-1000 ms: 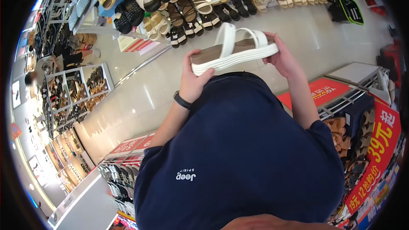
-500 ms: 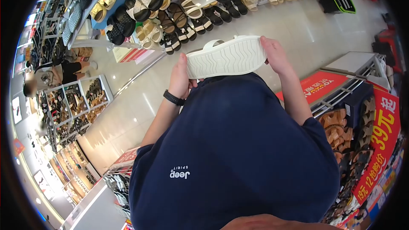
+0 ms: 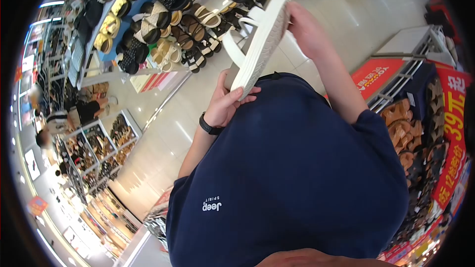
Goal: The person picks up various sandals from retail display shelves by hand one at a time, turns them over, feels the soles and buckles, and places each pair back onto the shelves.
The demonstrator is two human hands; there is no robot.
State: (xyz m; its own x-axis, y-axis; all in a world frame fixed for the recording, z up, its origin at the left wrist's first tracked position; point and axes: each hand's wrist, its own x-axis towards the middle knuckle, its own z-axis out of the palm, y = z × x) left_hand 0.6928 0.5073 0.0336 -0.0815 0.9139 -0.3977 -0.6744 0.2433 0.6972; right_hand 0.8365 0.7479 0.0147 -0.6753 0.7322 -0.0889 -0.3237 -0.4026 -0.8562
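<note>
One white sandal [image 3: 261,44] on my feed, tilted in midair above the shop floor [image 3: 175,123]: I've got the left grip [image 3: 224,105] clamped round its lower end, right grip [image 3: 306,30] holding the upper, some fingers hidden.

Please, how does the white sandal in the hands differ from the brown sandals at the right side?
Colour: the white sandal is white outside; the brown sandals are tan-brown.
Number: the white sandal is single; the brown sandals are several together.
Place: left hand and right hand hold the white sandal; the brown sandals are untouched.
</note>
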